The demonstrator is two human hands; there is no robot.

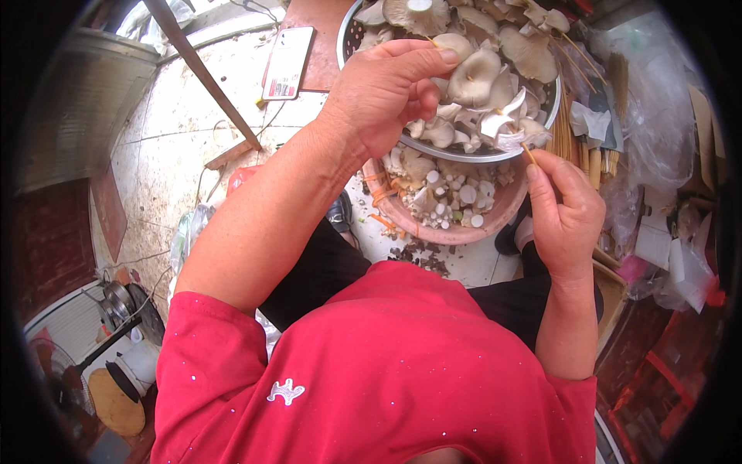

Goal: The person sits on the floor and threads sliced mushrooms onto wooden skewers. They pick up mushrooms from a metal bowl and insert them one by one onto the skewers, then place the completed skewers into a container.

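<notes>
A thin bamboo skewer (528,154) runs slantwise through several oyster mushroom pieces (475,78) above a metal colander (452,153). Its lower right end is pinched between the thumb and forefinger of my right hand (565,206). At the upper left, my left hand (400,87) grips a small mushroom cap (455,45) by the skewer's tip, which pokes out beside the thumb. More loose oyster mushrooms (527,52) fill the colander. Beneath it, partly covered, a reddish plastic basin (443,235) holds mushroom stems and trimmings (437,197).
Bundled bamboo skewers (559,130) and clear plastic bags (658,116) lie to the right. A phone (288,62) rests at the upper left, near a slanting wooden pole (203,75). Dark scraps (420,255) litter the tiles below the basin. Pots (119,298) and a fan (58,371) stand lower left.
</notes>
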